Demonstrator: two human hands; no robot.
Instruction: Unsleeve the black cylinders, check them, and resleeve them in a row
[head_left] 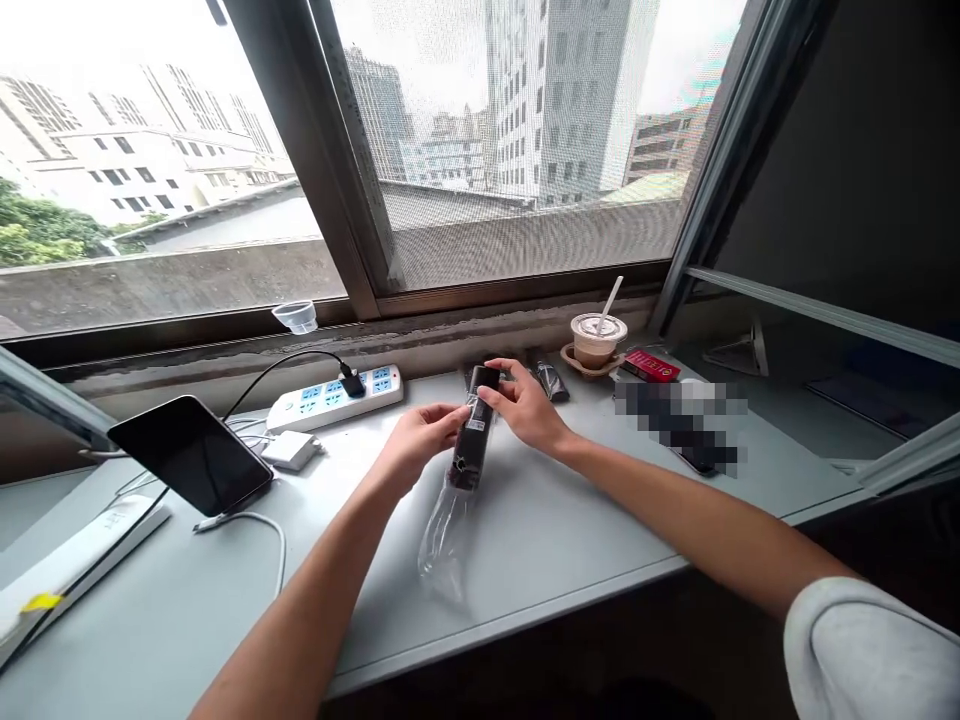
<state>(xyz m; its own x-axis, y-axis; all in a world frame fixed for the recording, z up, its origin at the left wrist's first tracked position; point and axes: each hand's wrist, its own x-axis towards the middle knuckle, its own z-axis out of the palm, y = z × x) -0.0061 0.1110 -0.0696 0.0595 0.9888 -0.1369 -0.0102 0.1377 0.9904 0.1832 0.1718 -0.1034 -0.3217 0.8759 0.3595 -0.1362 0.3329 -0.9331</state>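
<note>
A long black box-shaped object [472, 440] with a small white label is held tilted above the middle of the desk; its exact kind I cannot make out. A clear plastic bag [446, 550] hangs loose from its lower end. My left hand [424, 440] pinches its left side between thumb and fingers. My right hand [525, 402] is closed around the upper end, thumb on the near face and fingers behind. Just beyond the right hand lies a small dark wrapped item [553, 381].
On the left are a white power strip [337, 398], a white charger [291, 450], a tablet [191, 455] and cables. A lidded drink cup [598, 340] with a straw and a red box [651, 365] stand back right. The desk's front edge [525, 622] is near me.
</note>
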